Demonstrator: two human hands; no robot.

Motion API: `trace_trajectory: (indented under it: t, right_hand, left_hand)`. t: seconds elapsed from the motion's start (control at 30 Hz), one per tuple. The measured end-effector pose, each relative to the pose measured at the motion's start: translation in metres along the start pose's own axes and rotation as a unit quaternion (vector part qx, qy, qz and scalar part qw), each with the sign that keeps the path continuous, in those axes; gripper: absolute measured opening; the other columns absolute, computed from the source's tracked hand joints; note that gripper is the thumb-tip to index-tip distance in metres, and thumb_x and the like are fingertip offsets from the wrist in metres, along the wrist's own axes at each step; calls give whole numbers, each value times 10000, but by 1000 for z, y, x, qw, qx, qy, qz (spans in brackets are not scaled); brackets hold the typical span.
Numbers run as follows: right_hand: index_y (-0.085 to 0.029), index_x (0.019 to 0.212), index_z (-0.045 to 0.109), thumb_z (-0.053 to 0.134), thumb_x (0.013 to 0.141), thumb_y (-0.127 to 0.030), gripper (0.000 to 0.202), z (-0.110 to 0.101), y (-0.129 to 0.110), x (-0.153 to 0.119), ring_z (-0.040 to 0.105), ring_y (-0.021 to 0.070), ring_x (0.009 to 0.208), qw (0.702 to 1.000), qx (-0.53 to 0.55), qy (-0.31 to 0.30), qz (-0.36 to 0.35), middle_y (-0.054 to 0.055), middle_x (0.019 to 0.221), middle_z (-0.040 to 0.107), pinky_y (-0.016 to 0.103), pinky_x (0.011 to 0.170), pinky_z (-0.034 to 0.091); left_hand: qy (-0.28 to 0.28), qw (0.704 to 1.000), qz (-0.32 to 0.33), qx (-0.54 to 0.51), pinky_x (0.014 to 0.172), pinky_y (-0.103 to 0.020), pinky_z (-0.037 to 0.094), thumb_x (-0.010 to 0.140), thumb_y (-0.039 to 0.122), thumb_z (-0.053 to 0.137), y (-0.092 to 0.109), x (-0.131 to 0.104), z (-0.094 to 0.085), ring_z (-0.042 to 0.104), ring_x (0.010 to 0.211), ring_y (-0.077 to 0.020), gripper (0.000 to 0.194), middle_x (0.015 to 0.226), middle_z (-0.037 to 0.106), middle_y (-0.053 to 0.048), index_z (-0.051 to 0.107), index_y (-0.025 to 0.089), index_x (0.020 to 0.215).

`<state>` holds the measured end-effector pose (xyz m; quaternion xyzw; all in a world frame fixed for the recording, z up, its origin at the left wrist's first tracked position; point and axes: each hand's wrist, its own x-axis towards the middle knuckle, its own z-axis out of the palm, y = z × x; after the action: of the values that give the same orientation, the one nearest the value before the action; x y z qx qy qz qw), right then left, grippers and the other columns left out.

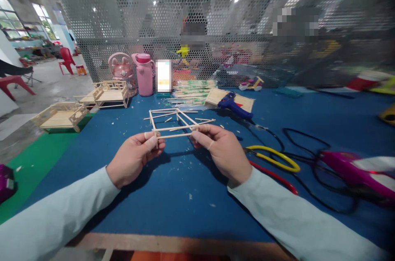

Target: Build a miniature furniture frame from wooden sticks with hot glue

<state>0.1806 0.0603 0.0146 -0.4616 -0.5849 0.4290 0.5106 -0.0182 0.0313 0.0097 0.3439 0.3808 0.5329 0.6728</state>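
Between my hands is a small box-shaped frame of thin wooden sticks (174, 128), raised a little over the blue table (173, 211). My left hand (134, 156) pinches its near left corner between thumb and fingers. At the near right corner, my right hand (224, 150) grips the frame in the same way; its lower fingers are partly hidden. Pale finger covers show on some fingertips. A few loose sticks (205, 120) lie on the table just behind the frame.
Finished stick models (112, 94) stand at the back left, near a pink bottle (144, 75) and a lit phone (163, 75). Stick bundles (194, 92) lie beyond. A blue glue gun (236, 106), yellow-and-red-handled pliers (277, 158), black cables and a magenta device (354, 170) occupy the right.
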Motion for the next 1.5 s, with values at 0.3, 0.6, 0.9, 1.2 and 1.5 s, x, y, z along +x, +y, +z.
trace_trajectory:
  t: [0.3,0.6,0.9,1.2,1.5]
  right_hand:
    - [-169,693,639,719,636,-394,246,1,1,0,501,111,541,1000,-2,3,0,-19,581,586,282,587,415]
    - [-171,704,661,718,644,-392,236,0,1,0,497,109,552,1000,18,-9,8,-14,588,587,276,589,421]
    - [-188,803,722,711,610,-256,205,-2,5,-1,574,116,656,985,149,-73,51,19,748,667,261,625,463]
    - [-193,831,686,680,643,-282,208,-3,6,-1,603,152,717,999,15,-37,-35,27,789,686,329,723,490]
    - [-181,759,668,663,627,-239,144,-3,22,5,559,140,630,992,-109,-58,-36,4,699,645,311,671,473]
  left_hand:
    - [3,1000,-5,0,651,-170,535,589,296,842,-1,1,-1,635,642,-82,290,686,668,-21,664,118,734]
    - [27,999,-19,0,630,-158,534,688,215,779,1,1,0,639,635,-78,167,692,673,-24,656,118,746]
    - [67,998,4,11,587,-136,525,764,191,710,3,3,-1,640,629,-68,77,725,677,-20,667,136,794]
    - [44,978,107,175,648,-203,470,682,284,764,1,0,-3,596,646,-105,170,707,691,-23,724,150,780]
    - [28,880,215,422,692,-241,411,706,171,692,9,15,-25,595,696,-170,67,721,699,-40,753,193,689]
